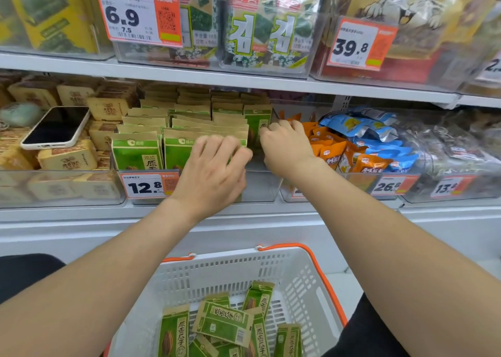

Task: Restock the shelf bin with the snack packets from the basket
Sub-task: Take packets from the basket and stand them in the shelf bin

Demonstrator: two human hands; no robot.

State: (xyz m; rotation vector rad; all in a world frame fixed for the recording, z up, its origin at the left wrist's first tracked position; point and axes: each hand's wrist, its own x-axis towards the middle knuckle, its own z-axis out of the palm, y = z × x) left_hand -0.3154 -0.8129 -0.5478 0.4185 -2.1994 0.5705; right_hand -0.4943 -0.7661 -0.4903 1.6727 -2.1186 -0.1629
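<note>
**Packets going upright at the right side of the shelf bin**

We work at the middle shelf [189, 213], with the basket [217, 272] below its front edge. A loose heap of green snack packets [222, 324] lies in the basket, so we judge the job far from done. Above it, the clear shelf bin [260, 188] holds rows of the same packets, standing full at its left and middle, while its front right corner looks bare.

Our hands are apart. The left hand [214, 169], blurred, spreads bent fingers over the tops of the middle row and grips nothing we can see. The right hand [287, 147] curls round the top of an upright packet [257, 128] against the bin's right wall.

With nothing in front of it, that packet may tip forward into the bare corner once released. A hard push from the left hand could fold the middle row. A careless lift could drop the packet among the orange packets [330, 153] next door. A phone [55, 127] rests on the left neighbour's stock; a swinging forearm could knock it.
</note>
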